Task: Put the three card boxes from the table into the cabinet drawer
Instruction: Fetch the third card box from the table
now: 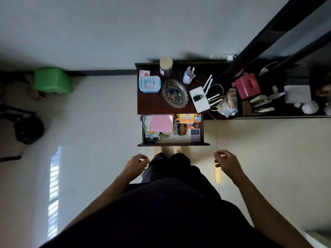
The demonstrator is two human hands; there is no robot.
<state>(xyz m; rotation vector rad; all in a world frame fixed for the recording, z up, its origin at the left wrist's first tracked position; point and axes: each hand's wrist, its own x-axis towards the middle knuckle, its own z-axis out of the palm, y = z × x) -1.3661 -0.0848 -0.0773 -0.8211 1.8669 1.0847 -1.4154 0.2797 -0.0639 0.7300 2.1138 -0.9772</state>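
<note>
The dark wooden cabinet (152, 106) stands against the wall in front of me, and its drawer (173, 144) is pulled out toward my feet. Along the drawer's right side lie a small dark blue box (195, 131), a purple box (195, 139) and a colourful box (194, 125). Pink paper (160, 124) and other items fill the left half. My left hand (137, 162) and my right hand (226, 162) hang below the drawer front, one on each side of my legs. Their fingers are loosely curled and hold nothing.
On the cabinet top are a blue plastic case (149, 84), a glass dish (174, 93), a white router (199, 99), a jar (166, 66) and a pen holder (189, 76). A dark shelf with a red box (248, 85) is at the right. A green stool (52, 80) and a black bag (29, 129) are at the left.
</note>
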